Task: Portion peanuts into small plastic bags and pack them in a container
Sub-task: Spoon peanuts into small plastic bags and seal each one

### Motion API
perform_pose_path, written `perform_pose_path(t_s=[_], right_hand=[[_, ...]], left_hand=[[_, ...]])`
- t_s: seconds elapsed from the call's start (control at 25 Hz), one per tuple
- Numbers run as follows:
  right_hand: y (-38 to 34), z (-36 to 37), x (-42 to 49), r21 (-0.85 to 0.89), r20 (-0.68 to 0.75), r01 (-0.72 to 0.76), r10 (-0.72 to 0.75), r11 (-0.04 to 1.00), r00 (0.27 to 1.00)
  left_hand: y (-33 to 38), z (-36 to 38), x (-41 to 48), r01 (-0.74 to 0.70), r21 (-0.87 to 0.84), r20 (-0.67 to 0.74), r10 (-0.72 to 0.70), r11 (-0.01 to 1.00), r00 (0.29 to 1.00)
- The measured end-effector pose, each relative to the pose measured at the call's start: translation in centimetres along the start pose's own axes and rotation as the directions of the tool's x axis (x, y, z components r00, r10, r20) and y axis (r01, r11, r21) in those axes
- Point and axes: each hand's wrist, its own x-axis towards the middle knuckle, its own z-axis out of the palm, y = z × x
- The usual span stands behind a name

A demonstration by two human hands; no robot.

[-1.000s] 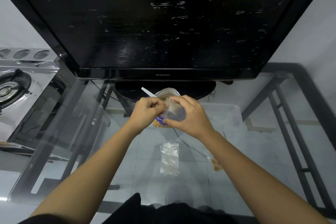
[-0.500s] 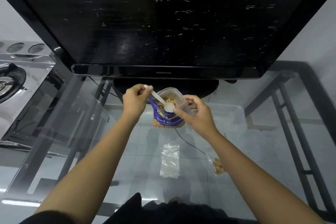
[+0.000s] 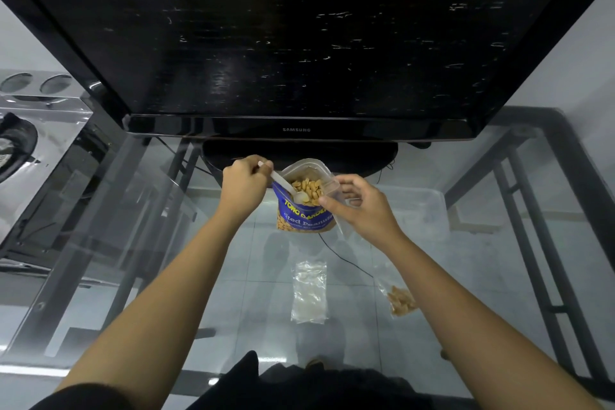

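The TV (image 3: 299, 43) bezel reads "SAMSUNG". The blue peanut bag (image 3: 304, 215) shows "TONG GARDEN" and, partly hidden, "...lted Peanuts".

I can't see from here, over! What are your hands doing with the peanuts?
Left hand gripping white spoon, bowl in open peanut bag. Right hand pinching small clear bag beside it. Nothing blocking.

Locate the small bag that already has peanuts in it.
In the head view the filled small bag lies on the glass table, lower right, beside the right forearm and right of the empty plastic bags.
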Motion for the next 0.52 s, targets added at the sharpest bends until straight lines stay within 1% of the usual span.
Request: perform_pose_path(t_s=[0.04,0.12,0.2,0.28,0.4,0.52], right_hand=[[0.0,0.0,0.0,0.001,0.003,-0.004,0.004,1.000,1.000],[0.1,0.0,0.1,0.002,0.002,-0.011,0.011,1.000,1.000],[0.2,-0.1,0.2,0.000,0.002,-0.012,0.012,1.000,1.000],[0.2,-0.1,0.2,0.003,0.017,-0.016,0.016,1.000,1.000],[0.3,-0.3,0.3,0.057,0.027,-0.035,0.033,0.998,0.999],[0.1,-0.5,0.4,0.055,-0.033,-0.034,0.036,0.998,0.999]], left_hand=[[-0.1,0.1,0.2,0.060,-0.073,0.002,-0.060,0.995,0.998],[-0.4,0.3,0.5,0.214,-0.227,0.023,-0.215,0.950,0.976],[-0.6,0.4,0.8,0.300,-0.287,0.063,-0.294,0.910,0.954],[-0.8,0.5,1.0,0.326,-0.313,0.093,-0.313,0.892,0.945],[-1.1,0.4,0.9,0.361,-0.415,0.158,-0.324,0.835,0.933],[-1.5,0.2,1.1,0.381,-0.464,0.200,-0.324,0.799,0.925]])
